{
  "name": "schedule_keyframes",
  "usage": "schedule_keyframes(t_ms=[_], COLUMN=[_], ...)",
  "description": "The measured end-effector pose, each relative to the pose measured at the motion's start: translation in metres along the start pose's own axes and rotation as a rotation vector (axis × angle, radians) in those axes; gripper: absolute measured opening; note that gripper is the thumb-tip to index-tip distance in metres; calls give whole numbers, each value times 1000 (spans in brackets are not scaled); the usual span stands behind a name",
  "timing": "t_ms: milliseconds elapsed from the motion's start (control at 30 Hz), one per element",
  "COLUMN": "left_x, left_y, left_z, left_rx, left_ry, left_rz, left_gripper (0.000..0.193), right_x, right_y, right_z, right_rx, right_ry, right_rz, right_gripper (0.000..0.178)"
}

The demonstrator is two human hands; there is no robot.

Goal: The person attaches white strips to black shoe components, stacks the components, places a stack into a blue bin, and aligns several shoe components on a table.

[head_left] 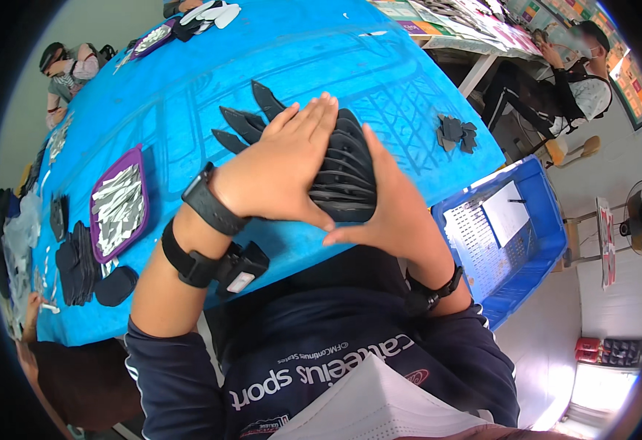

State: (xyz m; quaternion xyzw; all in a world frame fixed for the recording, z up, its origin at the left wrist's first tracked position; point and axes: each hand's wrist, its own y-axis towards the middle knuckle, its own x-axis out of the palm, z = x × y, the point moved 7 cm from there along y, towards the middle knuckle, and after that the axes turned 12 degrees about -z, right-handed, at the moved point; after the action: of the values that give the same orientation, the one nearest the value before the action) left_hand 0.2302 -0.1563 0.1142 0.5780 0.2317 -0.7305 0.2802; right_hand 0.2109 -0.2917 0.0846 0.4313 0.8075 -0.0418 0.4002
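A row of overlapping black curved cut pieces [344, 170] lies near the front of the blue-covered table, looking like shoe parts. My left hand [281, 167] rests flat over the left part of the row, fingers stretched out side by side. Along the row's right edge stands my right hand [394, 202], its fingers extended and its thumb pointing at the left thumb. The two thumbs almost meet at the near end. More black pieces [244, 123] fan out past my left hand, their pointed ends showing. What lies under the left palm is hidden.
A purple tray [145, 192] of white strips stands left, beside stacked black pieces [78, 260]. Small dark scraps [456, 133] lie at the right on the blue table [189, 95]. A blue crate [548, 242] stands right. Other people [72, 73] sit around.
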Motion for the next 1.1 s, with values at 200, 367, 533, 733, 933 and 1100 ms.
schedule_keyframes(t_ms=[200, 367, 533, 733, 933, 1100], left_x=[0, -8, -13, 6, -5, -27], left_y=[0, -6, -15, -13, -22, -61], left_z=[-3, 6, -4, -21, -19, 2], left_rx=[-80, -8, -18, -160, -66, -152], left_ry=[-3, -28, 68, -30, -189, -150], left_rz=[49, 129, 126, -12, -17, 320], left_gripper=[108, 87, 106, 131, 135, 99], right_x=[-4, 8, 10, 10, 13, 12], right_y=[6, 9, 11, 15, 20, 21], right_z=[12, 20, 1, -4, -1, 7], right_rx=[80, 271, 82, -1, -4, 13], right_ry=[19, 77, 2, -34, -27, 47], right_rz=[78, -73, 22, 49, 0, 16], right_gripper=[112, 97, 102, 108, 105, 96])
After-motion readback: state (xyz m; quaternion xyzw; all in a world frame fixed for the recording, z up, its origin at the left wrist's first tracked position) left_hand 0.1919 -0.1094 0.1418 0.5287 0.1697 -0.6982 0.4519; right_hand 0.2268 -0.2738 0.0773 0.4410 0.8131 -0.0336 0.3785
